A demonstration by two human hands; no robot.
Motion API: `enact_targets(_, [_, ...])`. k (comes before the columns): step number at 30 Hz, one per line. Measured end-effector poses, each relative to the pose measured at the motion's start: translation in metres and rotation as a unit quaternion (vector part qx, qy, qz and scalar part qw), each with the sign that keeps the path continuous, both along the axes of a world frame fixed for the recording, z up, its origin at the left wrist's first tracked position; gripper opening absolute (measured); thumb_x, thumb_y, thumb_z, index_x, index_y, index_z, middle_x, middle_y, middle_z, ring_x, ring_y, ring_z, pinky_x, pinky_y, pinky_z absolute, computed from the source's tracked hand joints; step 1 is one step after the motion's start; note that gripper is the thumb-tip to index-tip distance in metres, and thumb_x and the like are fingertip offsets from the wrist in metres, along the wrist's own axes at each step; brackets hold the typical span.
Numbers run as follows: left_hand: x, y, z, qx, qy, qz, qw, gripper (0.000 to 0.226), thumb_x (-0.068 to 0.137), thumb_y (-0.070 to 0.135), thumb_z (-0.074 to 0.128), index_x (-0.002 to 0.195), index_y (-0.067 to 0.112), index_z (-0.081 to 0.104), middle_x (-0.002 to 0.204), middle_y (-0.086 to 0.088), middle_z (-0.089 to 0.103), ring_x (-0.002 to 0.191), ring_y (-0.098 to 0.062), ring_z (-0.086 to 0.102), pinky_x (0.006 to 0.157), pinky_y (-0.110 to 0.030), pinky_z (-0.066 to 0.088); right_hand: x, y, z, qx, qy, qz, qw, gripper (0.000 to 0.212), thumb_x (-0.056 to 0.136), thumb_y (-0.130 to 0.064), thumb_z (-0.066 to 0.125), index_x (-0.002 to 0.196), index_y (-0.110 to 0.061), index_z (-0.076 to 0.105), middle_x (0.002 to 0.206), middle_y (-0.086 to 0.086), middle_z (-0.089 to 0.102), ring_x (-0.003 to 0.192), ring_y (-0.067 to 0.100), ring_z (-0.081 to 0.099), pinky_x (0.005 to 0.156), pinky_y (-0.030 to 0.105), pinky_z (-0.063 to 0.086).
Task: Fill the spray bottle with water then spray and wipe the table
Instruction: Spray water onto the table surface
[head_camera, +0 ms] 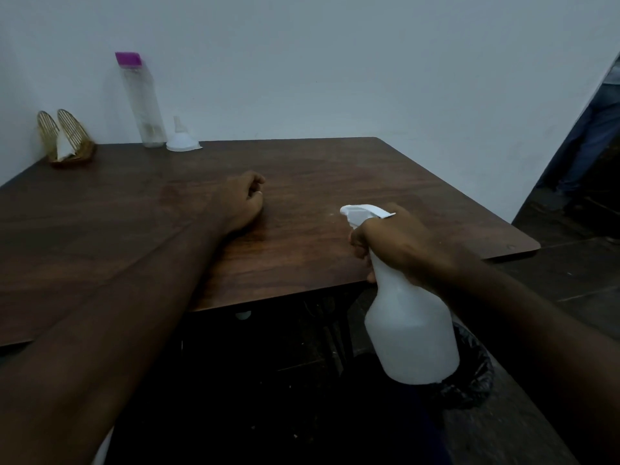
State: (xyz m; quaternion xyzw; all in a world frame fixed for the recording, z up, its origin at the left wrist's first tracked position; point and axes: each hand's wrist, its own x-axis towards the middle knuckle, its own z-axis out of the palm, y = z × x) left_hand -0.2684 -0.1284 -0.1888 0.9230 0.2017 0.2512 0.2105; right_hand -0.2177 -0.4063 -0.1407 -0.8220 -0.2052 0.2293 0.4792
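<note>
Nearest to me is the spray bottle (411, 330), white and cloudy, hanging upright in my right hand (399, 250) just off the near edge of the table (302, 256). My fingers are wrapped round its neck under the trigger head, and the front fingers seem to sit on the trigger, though my own knuckles hide that part. Its long axis runs straight up and down, and the nozzle points away from me and a little left, out over the wood. That is what the next squeeze turns on, I think: the tabletop lies ahead of and below the nozzle, so the mist should land in the middle of the wood. Below the bottle, on the floor, is a bin with a black liner (476, 374).

My left hand (240, 199) rests on the table further in, loosely curled, holding nothing that I can see. It is the one closer to the middle of the table, so I would expect it to do the wiping, but no cloth is in view.

At the far edge by the wall stand a clear bottle with a purple cap (142, 99), a white funnel (183, 137) just beside it, and a gold wire napkin holder (67, 139) well to the left.

I can read no brand, label or writing on anything.
</note>
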Motion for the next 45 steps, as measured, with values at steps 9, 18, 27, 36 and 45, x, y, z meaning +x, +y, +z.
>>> enact_targets(9, [-0.002, -0.003, 0.002, 0.011, 0.001, 0.004, 1.000, 0.035, 0.096, 0.019, 0.051, 0.130, 0.014, 0.055, 0.119, -0.005, 0.064, 0.093, -0.010, 0.051, 0.080, -0.022, 0.034, 0.001, -0.004, -0.003, -0.014, -0.002, 0.026, 1.000, 0.047, 0.058, -0.010, 0.057, 0.105, -0.003, 0.061, 0.084, 0.015, 0.066, 0.064, 0.027, 0.063, 0.053, 0.039, 0.057])
enact_targets(18, [-0.004, -0.006, 0.003, 0.005, 0.010, -0.001, 1.000, 0.034, 0.097, 0.019, 0.050, 0.131, 0.014, 0.054, 0.119, -0.004, 0.063, 0.094, -0.011, 0.052, 0.080, -0.024, 0.035, -0.002, -0.006, -0.004, -0.022, 0.009, 0.032, 0.999, 0.049, 0.058, -0.009, 0.059, 0.107, -0.006, 0.062, 0.089, 0.013, 0.067, 0.072, 0.032, 0.070, 0.063, 0.047, 0.061])
enact_targets(27, [-0.005, -0.007, 0.004, 0.001, 0.001, -0.004, 1.000, 0.035, 0.096, 0.016, 0.050, 0.130, 0.012, 0.055, 0.117, -0.005, 0.063, 0.092, -0.011, 0.053, 0.078, -0.022, 0.035, -0.004, -0.005, -0.005, 0.002, 0.015, -0.001, 1.000, 0.053, 0.050, -0.011, 0.058, 0.103, -0.005, 0.063, 0.087, 0.016, 0.067, 0.064, 0.030, 0.066, 0.057, 0.045, 0.060])
enact_targets(36, [-0.005, -0.007, 0.005, 0.005, 0.013, 0.000, 1.000, 0.035, 0.097, 0.018, 0.050, 0.131, 0.014, 0.054, 0.119, -0.003, 0.062, 0.094, -0.010, 0.051, 0.079, -0.023, 0.034, -0.006, -0.008, -0.005, -0.004, 0.006, -0.001, 1.000, 0.035, 0.060, -0.008, 0.057, 0.095, -0.004, 0.061, 0.079, 0.015, 0.061, 0.058, 0.027, 0.060, 0.053, 0.038, 0.055])
enact_targets(45, [-0.006, -0.008, 0.007, 0.003, 0.020, 0.001, 1.000, 0.035, 0.098, 0.019, 0.048, 0.132, 0.015, 0.052, 0.119, -0.001, 0.061, 0.095, -0.009, 0.050, 0.080, -0.023, 0.034, -0.008, -0.010, -0.005, 0.010, -0.002, -0.017, 1.000, 0.040, 0.061, -0.007, 0.059, 0.102, -0.009, 0.061, 0.085, 0.016, 0.064, 0.062, 0.029, 0.062, 0.056, 0.042, 0.057])
